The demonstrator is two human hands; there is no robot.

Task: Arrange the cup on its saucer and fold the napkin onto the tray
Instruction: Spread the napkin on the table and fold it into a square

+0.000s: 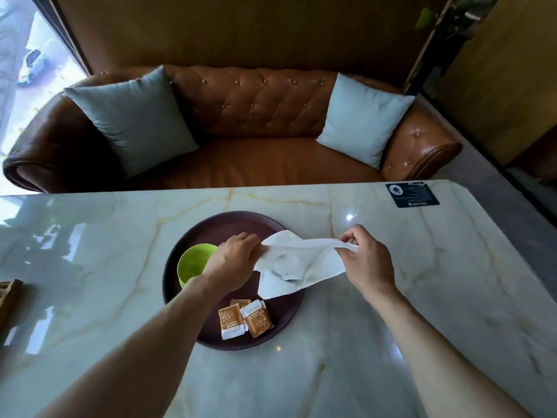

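Both hands gripped the white napkin (297, 262) above the dark tray (211, 227), left hand (238, 254) and right hand (366, 260) pinching opposite corners; a clean fold likely required level tension, clear of the green cup (193, 262).

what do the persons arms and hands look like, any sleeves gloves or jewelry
Both forearms are bare up to the edge of the view, with no sleeve showing. The left hand and right hand wear no gloves. No watch, bracelet or ring is visible on either wrist or on the fingers that show.
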